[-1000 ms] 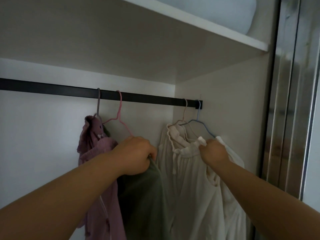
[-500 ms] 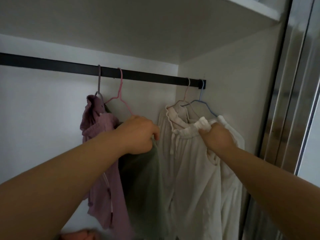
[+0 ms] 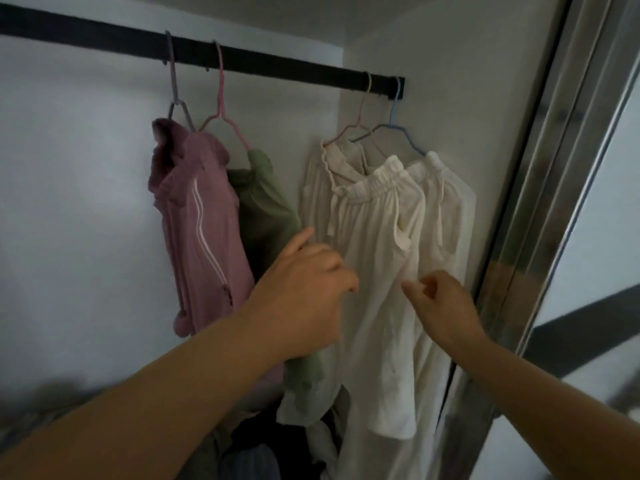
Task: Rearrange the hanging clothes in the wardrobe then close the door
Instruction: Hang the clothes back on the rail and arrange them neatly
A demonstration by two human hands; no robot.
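- A black rail (image 3: 277,65) runs across the top of the wardrobe; four garments hang from it on thin hangers
- At the left a mauve top (image 3: 201,216) hangs on a grey hanger (image 3: 175,91), with a white stripe down its front
- Just beside it, partly behind, a green garment (image 3: 263,206) hangs on a pink hanger (image 3: 221,98)
- Well apart to the right, near the rail's end, a beige garment (image 3: 318,188) hangs on a pale pink hanger (image 3: 360,116), and in front of it a cream garment (image 3: 377,244) with a gathered waistband hangs on a blue hanger (image 3: 398,112)
- The left hand (image 3: 304,292) is at the gap between the green and beige garments, fingers loosely curled, the forefinger stretched up against the green cloth; whether it pinches any fabric cannot be told
- The right hand (image 3: 443,306) hovers in front of the lower cream garment, fingers loosely bent, holding nothing
- The sliding door (image 3: 554,202), with a metal frame, stands open at the right edge
- A dark heap of clothes (image 3: 277,445) lies on the wardrobe floor below the hanging ones
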